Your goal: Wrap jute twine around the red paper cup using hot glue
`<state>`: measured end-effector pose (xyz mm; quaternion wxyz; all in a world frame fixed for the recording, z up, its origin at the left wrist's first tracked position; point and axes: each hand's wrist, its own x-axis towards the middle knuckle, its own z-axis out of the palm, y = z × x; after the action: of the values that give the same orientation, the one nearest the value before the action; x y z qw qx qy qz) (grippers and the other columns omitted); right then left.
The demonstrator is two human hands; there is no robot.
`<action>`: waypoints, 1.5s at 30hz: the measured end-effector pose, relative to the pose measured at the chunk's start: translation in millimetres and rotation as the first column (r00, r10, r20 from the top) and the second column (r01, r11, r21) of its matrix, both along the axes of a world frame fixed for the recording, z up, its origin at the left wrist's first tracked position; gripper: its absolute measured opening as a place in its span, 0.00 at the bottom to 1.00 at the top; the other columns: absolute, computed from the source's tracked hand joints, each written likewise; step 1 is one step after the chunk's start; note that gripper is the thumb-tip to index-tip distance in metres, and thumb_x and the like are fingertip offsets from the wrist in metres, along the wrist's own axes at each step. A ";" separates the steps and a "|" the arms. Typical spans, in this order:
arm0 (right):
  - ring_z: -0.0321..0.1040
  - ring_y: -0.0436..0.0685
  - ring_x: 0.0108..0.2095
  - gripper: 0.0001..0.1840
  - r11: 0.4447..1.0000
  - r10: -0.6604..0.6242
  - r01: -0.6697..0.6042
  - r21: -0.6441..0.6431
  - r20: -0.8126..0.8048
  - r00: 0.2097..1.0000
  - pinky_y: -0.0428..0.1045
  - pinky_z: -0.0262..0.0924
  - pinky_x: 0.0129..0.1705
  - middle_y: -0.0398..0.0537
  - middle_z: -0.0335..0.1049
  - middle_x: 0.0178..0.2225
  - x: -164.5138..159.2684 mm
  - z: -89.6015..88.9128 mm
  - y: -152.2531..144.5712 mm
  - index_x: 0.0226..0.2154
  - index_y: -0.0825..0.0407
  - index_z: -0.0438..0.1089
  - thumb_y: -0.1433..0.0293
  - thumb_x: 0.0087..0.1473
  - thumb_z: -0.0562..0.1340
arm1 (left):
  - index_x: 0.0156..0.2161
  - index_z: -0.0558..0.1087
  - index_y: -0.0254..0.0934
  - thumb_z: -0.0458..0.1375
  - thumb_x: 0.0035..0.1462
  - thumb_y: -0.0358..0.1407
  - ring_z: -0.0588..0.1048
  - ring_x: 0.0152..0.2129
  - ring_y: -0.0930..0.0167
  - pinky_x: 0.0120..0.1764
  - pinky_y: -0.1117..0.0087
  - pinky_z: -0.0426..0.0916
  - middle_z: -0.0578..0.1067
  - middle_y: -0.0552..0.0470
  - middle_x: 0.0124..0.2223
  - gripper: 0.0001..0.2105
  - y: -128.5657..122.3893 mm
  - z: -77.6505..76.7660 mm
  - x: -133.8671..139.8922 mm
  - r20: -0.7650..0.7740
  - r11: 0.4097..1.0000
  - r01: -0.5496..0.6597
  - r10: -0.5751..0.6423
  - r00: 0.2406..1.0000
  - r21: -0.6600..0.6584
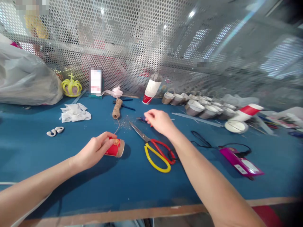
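Observation:
My left hand (94,148) is closed around a small red paper cup (115,147) lying on its side, with brown twine wound at its rim end. A strand of twine runs from the cup to the twine roll (117,108). My right hand (159,121) has its fingers pinched together above the table; what they hold, if anything, is too small to make out. Partly hidden behind those fingers is a blue tool (142,119) with a pointed tip, perhaps a glue gun. Between my hands lie open scissors (151,142) with one red and one yellow handle.
Several small cups (195,108) stand at the right back, near a tipped red-and-white cup (247,112). A cup stack (152,88) leans by the mesh (132,47). A purple box (241,162) with black cable lies right. White packets (75,113), a yellow crown (71,86) and a plastic bag (26,75) are left.

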<state>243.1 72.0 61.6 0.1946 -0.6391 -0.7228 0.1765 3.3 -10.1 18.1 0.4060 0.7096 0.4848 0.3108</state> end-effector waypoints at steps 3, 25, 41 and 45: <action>0.66 0.57 0.40 0.13 0.994 -0.101 0.105 -0.041 0.089 0.991 0.51 0.61 0.40 0.53 0.68 0.40 35.9 -13.0 10.3 0.38 0.55 0.68 0.65 0.56 0.54 | 0.42 0.68 0.37 0.47 0.57 0.42 0.67 0.23 0.73 0.27 0.74 0.62 0.72 0.54 0.28 0.15 0.1 -3.2 0.8 0.030 0.999 -0.041 0.041 0.999 0.009; 0.66 0.50 0.20 0.09 0.978 0.116 -0.189 -0.091 -0.519 0.847 0.46 0.64 0.23 0.44 0.67 0.22 -7.5 5.1 -68.8 0.30 0.55 0.65 0.66 0.46 0.59 | 0.39 0.67 0.36 0.47 0.57 0.43 0.67 0.22 0.74 0.27 0.76 0.61 0.73 0.54 0.27 0.14 4.3 -13.0 1.9 0.033 0.991 -0.100 0.097 0.995 0.094; 0.59 0.49 0.13 0.14 0.945 0.240 -0.277 -0.172 -0.208 0.948 0.45 0.54 0.18 0.38 0.60 0.11 -8.2 0.9 -91.7 0.18 0.49 0.60 0.62 0.50 0.57 | 0.33 0.65 0.35 0.50 0.55 0.42 0.62 0.18 0.77 0.23 0.77 0.57 0.66 0.57 0.23 0.11 8.7 -18.9 9.5 0.178 0.973 -0.229 0.222 0.959 0.018; 0.60 0.50 0.15 0.10 0.940 0.278 -0.298 -0.166 -0.131 0.952 0.46 0.55 0.21 0.38 0.61 0.12 -11.1 5.3 -94.4 0.23 0.49 0.65 0.62 0.50 0.56 | 0.35 0.66 0.35 0.49 0.56 0.41 0.62 0.19 0.77 0.24 0.77 0.59 0.67 0.57 0.24 0.11 8.2 -18.1 10.1 0.165 0.974 -0.222 0.213 0.963 0.035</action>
<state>232.0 -22.4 66.9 0.1449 -0.5314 -0.7778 0.3027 13.5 -1.9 -0.1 0.3880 0.6353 0.5172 0.4223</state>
